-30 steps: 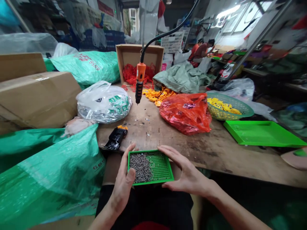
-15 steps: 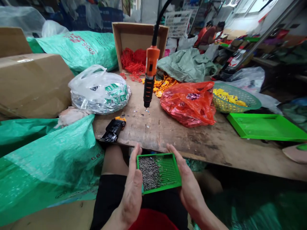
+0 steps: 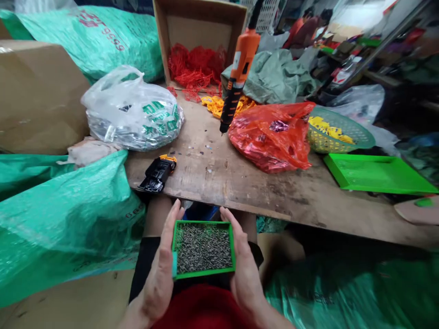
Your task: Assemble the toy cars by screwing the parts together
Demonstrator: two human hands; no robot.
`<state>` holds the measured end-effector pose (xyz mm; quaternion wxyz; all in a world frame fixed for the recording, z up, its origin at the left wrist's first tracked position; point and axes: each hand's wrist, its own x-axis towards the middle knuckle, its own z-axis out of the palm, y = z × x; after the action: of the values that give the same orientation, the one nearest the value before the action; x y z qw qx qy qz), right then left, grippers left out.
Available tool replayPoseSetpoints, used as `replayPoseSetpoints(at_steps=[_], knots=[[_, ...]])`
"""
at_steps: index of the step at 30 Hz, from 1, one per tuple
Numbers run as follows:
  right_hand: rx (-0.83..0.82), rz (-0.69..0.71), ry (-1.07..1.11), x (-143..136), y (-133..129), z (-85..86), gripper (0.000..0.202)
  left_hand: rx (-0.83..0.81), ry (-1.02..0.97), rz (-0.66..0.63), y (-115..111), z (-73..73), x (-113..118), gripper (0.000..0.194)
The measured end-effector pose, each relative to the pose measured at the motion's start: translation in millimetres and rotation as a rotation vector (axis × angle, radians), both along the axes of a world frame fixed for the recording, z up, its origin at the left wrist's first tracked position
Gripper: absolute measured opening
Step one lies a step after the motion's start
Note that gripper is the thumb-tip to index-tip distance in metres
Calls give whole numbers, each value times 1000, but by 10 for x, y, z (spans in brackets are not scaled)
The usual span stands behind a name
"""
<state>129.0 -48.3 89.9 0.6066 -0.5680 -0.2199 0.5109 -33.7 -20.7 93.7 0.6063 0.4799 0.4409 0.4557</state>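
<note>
**Tray of screws held between two palms, off the front edge of the table**

Small green rectangular plastic tray [image 3: 205, 274] is over the lap, on the near side of the brown wooden table [image 3: 250, 192]. Its far rim sits short of the table's front edge. Small silvery metal screws [image 3: 205, 249] cover most of its floor; green shows through near the far rim.

Grip: left hand [image 3: 162, 265] flat along the left short wall, right hand [image 3: 244, 262] flat along the right one. Tray is clamped between them, fingers pointing forward. Fingertips come near the table edge; contact there, can't tell.

Side room: green woven plastic sack [image 3: 68, 224] bulges near the left forearm. A darker green plastic sack [image 3: 343, 285] lies low on the right, apart from the right hand.

On the table: black plastic part with an orange end [image 3: 158, 173] sits at the front edge, ahead of the left hand. Widest gap is between the white translucent plastic bag [image 3: 132, 114] and red plastic bag [image 3: 270, 139], with small specks on it. Orange-and-black power screwdriver [image 3: 237, 75] hangs tilted, tip just left of the red bag.
</note>
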Motion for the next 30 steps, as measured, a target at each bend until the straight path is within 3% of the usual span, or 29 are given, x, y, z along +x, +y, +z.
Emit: replayPoseSetpoints(at_steps=[3, 7, 11, 15, 19, 23, 27, 30], knots=[[-83, -61, 64, -33, -27, 18, 72, -67, -1, -118, -25, 0, -32, 73], [-33, -26, -19, -85, -67, -36, 69, -10, -7, -9, -14, 10, -85, 73], [-14, -3, -20, -152, -87, -101, 64, -10, 21, -128, -5, 30, -131, 72], [14, 5, -44, -204, -73, -120, 63, -13, 2, 17, -9, 53, -168, 75], [-56, -52, 48, -219, -77, -131, 67, -55, 6, -97, -43, 65, -183, 71], [10, -5, -3, -242, -88, -128, 63, -32, 5, 29, -72, 63, -218, 72], [-81, -34, -28, -217, -92, -78, 62, -116, 4, -69, -96, 27, -215, 67], [-43, 40, -144, -198, -90, -39, 61, -114, -20, 36, -86, 2, -203, 64]])
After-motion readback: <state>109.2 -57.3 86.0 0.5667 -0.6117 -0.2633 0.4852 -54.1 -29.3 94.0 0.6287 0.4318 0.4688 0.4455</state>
